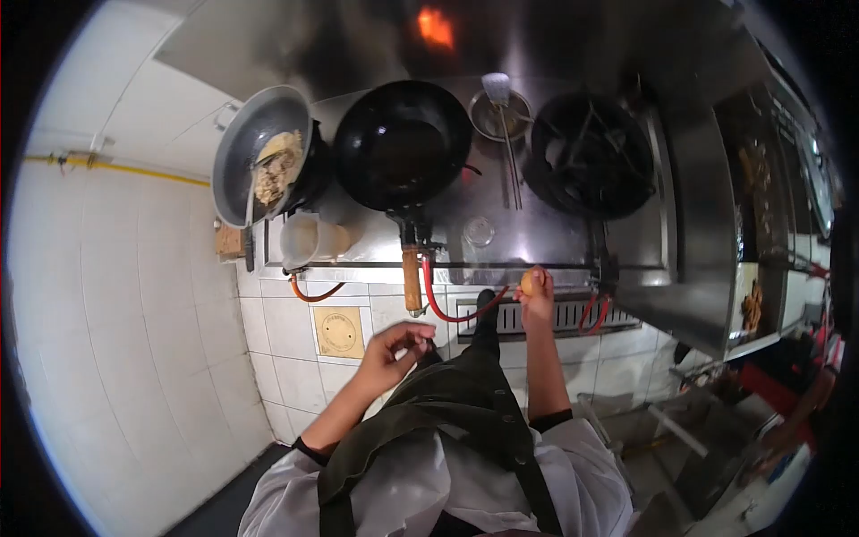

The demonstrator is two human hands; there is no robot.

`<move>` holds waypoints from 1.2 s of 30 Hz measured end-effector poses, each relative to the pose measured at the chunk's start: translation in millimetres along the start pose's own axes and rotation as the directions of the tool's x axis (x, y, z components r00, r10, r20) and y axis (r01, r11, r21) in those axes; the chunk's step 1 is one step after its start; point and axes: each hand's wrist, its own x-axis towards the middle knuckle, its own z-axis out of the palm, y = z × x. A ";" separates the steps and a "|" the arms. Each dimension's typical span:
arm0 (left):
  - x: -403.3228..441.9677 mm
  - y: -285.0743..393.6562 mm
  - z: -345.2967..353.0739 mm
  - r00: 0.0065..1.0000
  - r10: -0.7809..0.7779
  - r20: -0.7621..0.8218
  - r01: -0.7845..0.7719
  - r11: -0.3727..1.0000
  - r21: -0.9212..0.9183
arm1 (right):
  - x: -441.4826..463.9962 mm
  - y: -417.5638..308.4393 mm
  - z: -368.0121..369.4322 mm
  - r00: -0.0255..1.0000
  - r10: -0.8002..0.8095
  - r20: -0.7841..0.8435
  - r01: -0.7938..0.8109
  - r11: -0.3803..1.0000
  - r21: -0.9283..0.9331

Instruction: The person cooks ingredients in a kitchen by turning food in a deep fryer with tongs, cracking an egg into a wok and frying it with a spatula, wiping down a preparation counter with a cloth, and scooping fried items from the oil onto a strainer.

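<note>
- The worktop (559,243) is bare, shiny steel, with a raised front edge and a steel splashback (582,40) that shows an orange glow.
- On its left, a grey pan (234,152) sits tilted, with pale, crumbly food (279,170) and a utensil (250,199) inside.
- Beside it stands a dark wok (403,148), its wooden handle (412,279) reaching over the front edge.
- Right of the wok, a small metal bowl (476,123) has a pale-headed brush (496,88) lying across it; then comes a black burner (591,157).
- Nearer the front are a translucent container (299,238) at left and a small clear dish (480,232) towards the middle.
- The right hand (537,291) grips a tan, egg-like object (529,284) just by the worktop's front edge.
- The left hand (394,353) is loosely curled near the wooden handle; whether it holds anything, I cannot tell.
- Below, a red hose (437,302) loops out above white floor tiles (295,327), which carry a yellowish square plate (339,331) and a slotted drain grate (568,316).
- White tiles cover the left wall (134,268), crossed by a yellow pipe (148,171).
- A steel unit (693,268) stands at right, the things beyond it dim.
</note>
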 end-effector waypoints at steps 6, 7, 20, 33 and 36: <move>57.5 98.3 -20.9 0.896 0.438 -0.073 -0.364 0.820 0.442 | -12.4 -166.6 134.1 0.682 0.363 0.635 -0.460 0.888 -0.014; 66.1 107.6 -22.2 0.889 0.447 -0.100 -0.367 0.826 0.428 | -16.4 -181.3 158.9 0.662 0.382 0.645 -0.414 0.904 -0.110; 98.8 120.9 -88.6 0.831 0.446 -0.331 -0.285 0.854 0.434 | -3.7 -195.2 268.6 0.600 0.459 0.655 -0.136 0.865 -0.483; 158.7 102.6 -144.9 0.880 0.375 -0.292 -0.176 0.828 0.533 | 44.1 -161.0 314.1 0.626 0.572 0.530 -0.207 0.777 -0.594; 166.7 97.6 -147.9 0.872 0.378 -0.310 -0.178 0.836 0.518 | 54.0 -153.7 314.1 0.597 0.593 0.540 -0.234 0.773 -0.590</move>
